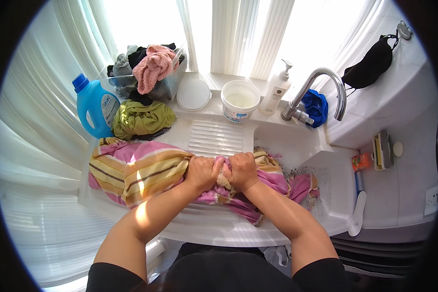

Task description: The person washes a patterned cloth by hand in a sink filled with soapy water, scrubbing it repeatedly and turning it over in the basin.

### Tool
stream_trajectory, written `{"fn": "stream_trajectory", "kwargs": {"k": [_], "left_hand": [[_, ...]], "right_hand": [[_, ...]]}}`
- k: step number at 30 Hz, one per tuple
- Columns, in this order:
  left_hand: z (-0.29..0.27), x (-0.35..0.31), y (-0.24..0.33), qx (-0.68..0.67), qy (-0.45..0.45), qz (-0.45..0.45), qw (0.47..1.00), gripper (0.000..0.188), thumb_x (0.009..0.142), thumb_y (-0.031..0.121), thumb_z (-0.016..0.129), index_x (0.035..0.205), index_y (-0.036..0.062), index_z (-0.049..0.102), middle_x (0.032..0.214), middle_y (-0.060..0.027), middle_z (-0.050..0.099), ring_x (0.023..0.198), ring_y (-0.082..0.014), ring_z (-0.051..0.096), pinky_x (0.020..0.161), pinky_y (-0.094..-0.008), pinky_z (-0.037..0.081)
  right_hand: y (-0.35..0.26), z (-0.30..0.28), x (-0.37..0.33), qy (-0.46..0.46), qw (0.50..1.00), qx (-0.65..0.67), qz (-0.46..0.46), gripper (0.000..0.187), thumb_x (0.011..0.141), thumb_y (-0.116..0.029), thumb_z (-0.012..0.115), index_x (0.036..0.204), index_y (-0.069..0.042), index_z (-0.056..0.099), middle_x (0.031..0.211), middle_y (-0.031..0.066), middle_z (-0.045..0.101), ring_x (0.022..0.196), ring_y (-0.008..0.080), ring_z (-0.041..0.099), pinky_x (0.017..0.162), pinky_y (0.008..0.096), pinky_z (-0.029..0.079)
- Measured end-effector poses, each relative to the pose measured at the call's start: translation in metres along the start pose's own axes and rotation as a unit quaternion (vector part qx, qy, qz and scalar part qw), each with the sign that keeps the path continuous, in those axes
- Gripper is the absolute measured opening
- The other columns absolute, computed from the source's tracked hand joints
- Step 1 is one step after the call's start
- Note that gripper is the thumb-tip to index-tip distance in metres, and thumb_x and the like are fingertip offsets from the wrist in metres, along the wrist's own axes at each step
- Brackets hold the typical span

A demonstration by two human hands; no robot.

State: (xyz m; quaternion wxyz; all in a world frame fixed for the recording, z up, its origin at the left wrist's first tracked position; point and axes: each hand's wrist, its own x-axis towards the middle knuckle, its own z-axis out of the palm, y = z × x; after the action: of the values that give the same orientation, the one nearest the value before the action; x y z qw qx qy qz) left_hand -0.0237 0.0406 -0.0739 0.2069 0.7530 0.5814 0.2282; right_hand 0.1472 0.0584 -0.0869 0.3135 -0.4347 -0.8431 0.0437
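Left hand [204,171] and right hand [243,171] clench the bunched middle of the striped pink-and-yellow cloth [151,170], lying across the white sink [214,237], its long axis pointing from nine o'clock to three

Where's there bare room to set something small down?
The ribbed washboard, bordered by the green cloth, white tub and striped fabric, looks bare. Crowded: back left, with the blue bottle and heaped clothes; back right, with the pump bottle and tap.

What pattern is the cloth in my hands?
The cloth has pink, yellow and brown stripes, clearest in the head view.
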Motion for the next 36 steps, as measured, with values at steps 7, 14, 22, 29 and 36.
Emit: {"fn": "stream_trajectory", "kwargs": {"k": [7, 14, 22, 29, 36], "left_hand": [[-0.016, 0.022, -0.004, 0.13, -0.117, 0.048, 0.983, 0.038, 0.098, 0.038, 0.043, 0.107, 0.0116, 0.069, 0.102, -0.0161, 0.069, 0.105, -0.0376, 0.06, 0.096, -0.0623, 0.037], [0.019, -0.123, 0.028, 0.12, 0.159, 0.214, 0.956, 0.056, 0.085, 0.054, 0.057, 0.108, 0.0038, 0.066, 0.113, -0.0132, 0.063, 0.113, -0.0318, 0.054, 0.107, -0.0527, 0.024], [0.016, 0.079, -0.016, 0.098, 0.125, 0.054, 0.986, 0.049, 0.097, 0.042, 0.046, 0.072, 0.0069, 0.069, 0.071, -0.019, 0.066, 0.064, -0.042, 0.062, 0.059, -0.0509, 0.05], [-0.019, -0.076, 0.034, 0.128, 0.069, 0.233, 0.962, 0.047, 0.084, 0.044, 0.061, 0.112, 0.0053, 0.063, 0.111, -0.0143, 0.064, 0.11, -0.0355, 0.054, 0.102, -0.0513, 0.033], [0.029, 0.028, -0.006, 0.102, 0.121, 0.023, 0.987, 0.033, 0.091, 0.025, 0.055, 0.065, 0.0064, 0.062, 0.069, -0.0145, 0.063, 0.076, -0.0358, 0.061, 0.078, -0.0434, 0.047]], "right_hand": [[-0.004, -0.018, 0.01, -0.226, 0.945, 0.099, 0.215, 0.04, 0.079, -0.042, 0.06, 0.096, -0.007, 0.071, 0.101, 0.0133, 0.067, 0.099, 0.0325, 0.06, 0.084, 0.0492, 0.042], [-0.076, -0.036, -0.102, 0.015, 0.997, -0.043, -0.064, 0.056, 0.074, -0.039, 0.066, 0.118, -0.005, 0.06, 0.111, 0.0168, 0.058, 0.108, 0.0343, 0.055, 0.092, 0.051, 0.04], [-0.007, 0.001, 0.034, -0.02, 0.982, 0.009, 0.186, 0.028, 0.079, -0.028, 0.064, 0.079, -0.001, 0.062, 0.086, 0.0208, 0.062, 0.083, 0.0378, 0.061, 0.071, 0.0478, 0.048], [-0.061, -0.056, -0.085, -0.008, 0.998, 0.0, -0.055, 0.062, 0.065, -0.042, 0.073, 0.114, -0.007, 0.058, 0.112, 0.0155, 0.054, 0.108, 0.0348, 0.052, 0.092, 0.047, 0.04], [-0.003, 0.013, 0.005, 0.037, 0.996, -0.022, 0.079, 0.018, 0.076, -0.026, 0.061, 0.08, -0.008, 0.061, 0.081, 0.0121, 0.06, 0.083, 0.0306, 0.058, 0.072, 0.0436, 0.044]]}}
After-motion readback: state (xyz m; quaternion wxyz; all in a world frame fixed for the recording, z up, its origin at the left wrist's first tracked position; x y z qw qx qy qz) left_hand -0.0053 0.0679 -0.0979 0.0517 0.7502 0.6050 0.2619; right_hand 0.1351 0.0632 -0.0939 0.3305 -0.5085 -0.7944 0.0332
